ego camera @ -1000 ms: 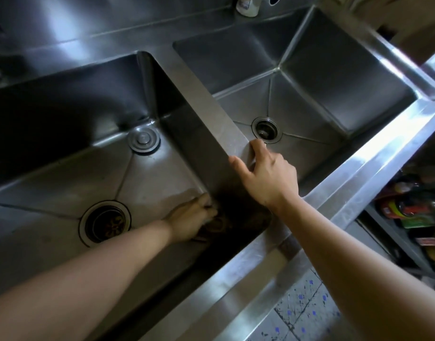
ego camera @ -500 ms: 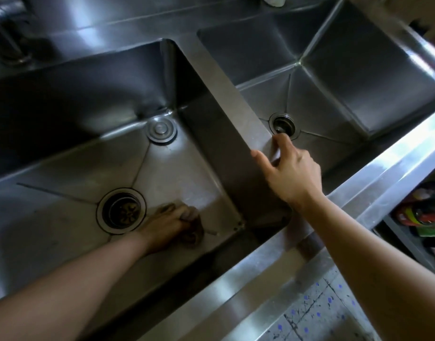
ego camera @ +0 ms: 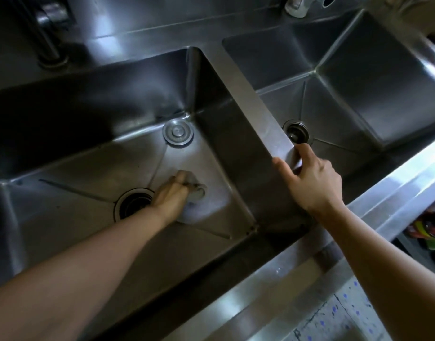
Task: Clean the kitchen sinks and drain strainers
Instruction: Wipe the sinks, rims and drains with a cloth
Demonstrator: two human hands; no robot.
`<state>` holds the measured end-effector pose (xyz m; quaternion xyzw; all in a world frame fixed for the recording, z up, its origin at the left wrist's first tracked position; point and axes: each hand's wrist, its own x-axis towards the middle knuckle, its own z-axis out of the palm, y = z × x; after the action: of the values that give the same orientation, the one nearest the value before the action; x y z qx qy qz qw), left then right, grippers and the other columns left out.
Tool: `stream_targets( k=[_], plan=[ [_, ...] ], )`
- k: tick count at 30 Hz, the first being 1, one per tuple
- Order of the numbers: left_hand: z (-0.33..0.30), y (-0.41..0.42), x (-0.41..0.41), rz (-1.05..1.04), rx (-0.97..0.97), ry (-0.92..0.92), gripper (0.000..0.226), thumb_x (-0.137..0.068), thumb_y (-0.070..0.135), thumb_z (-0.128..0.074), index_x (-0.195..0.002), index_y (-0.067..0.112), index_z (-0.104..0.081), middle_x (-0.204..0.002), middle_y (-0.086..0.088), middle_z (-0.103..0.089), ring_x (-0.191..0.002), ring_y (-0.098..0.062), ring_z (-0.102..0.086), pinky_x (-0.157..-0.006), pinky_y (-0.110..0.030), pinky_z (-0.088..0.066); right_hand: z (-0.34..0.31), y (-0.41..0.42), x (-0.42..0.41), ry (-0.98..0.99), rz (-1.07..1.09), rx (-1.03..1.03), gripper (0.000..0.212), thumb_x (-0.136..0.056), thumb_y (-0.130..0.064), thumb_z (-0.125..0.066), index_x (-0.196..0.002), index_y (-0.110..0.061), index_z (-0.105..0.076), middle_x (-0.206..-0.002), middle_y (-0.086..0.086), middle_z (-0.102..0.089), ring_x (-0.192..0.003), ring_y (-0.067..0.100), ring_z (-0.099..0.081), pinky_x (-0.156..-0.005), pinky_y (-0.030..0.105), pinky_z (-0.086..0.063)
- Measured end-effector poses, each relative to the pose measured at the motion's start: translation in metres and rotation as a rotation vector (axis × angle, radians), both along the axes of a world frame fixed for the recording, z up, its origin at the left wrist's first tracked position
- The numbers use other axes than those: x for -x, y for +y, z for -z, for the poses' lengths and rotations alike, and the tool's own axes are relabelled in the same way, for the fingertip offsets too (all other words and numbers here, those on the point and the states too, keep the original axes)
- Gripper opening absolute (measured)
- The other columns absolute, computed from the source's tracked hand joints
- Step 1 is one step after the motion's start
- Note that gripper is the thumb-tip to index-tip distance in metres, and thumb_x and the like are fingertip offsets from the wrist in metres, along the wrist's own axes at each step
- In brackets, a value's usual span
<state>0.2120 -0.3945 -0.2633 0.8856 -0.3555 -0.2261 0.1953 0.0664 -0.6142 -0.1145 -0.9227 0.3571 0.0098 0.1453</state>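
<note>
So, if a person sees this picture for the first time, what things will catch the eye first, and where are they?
First, the left hand pressing a grey scrubbing pad on the floor of the left sink, just right of its open drain. Next, the right hand gripping the steel divider between the basins. A round drain stopper lies in the left sink's far corner.

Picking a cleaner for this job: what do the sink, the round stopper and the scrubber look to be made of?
Sink: looks like brushed stainless steel, with grey sheen, streaky reflections and folded creases in the floor.
Stopper: seemingly the same metal but shinier, with bright ring-shaped highlights.
Scrubber: dull, greyish and soft-looking, gripped by the left hand; a cloth or sponge, too blurred to say which.
</note>
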Motion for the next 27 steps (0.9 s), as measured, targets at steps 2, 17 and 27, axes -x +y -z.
stream_targets(
  k=[2,17,27],
  plan=[
    [-0.003,-0.014,0.027,0.128,0.121,0.021,0.035,-0.092,0.036,-0.055,-0.126,0.033,-0.05,-0.134,0.003,-0.05,-0.124,-0.022,-0.047,-0.105,-0.03,-0.034,0.0,-0.001,0.001,0.016,0.002,-0.01,0.061,-0.079,-0.081,-0.025,-0.112,-0.032,-0.038,-0.097,0.006,-0.067,-0.083,0.028,-0.064,-0.079,0.047,-0.054],
    [0.024,0.024,0.049,0.379,0.051,0.228,0.007,-0.093,0.038,-0.046,-0.089,0.043,-0.049,-0.103,0.012,-0.05,-0.097,-0.013,-0.053,-0.08,-0.031,-0.04,-0.001,-0.001,0.0,0.0,-0.007,0.002,0.058,-0.084,-0.076,-0.031,-0.112,-0.027,-0.043,-0.1,0.007,-0.068,-0.088,0.03,-0.065,-0.081,0.047,-0.053],
    [0.015,0.077,0.018,0.247,-0.09,-0.052,0.028,-0.091,0.039,-0.05,-0.119,0.041,-0.046,-0.131,-0.002,-0.052,-0.118,-0.027,-0.05,-0.092,-0.034,-0.039,0.003,-0.001,0.001,-0.035,0.007,0.038,0.068,-0.078,-0.084,-0.023,-0.115,-0.029,-0.042,-0.097,0.005,-0.069,-0.084,0.027,-0.066,-0.08,0.048,-0.054]
  ],
)
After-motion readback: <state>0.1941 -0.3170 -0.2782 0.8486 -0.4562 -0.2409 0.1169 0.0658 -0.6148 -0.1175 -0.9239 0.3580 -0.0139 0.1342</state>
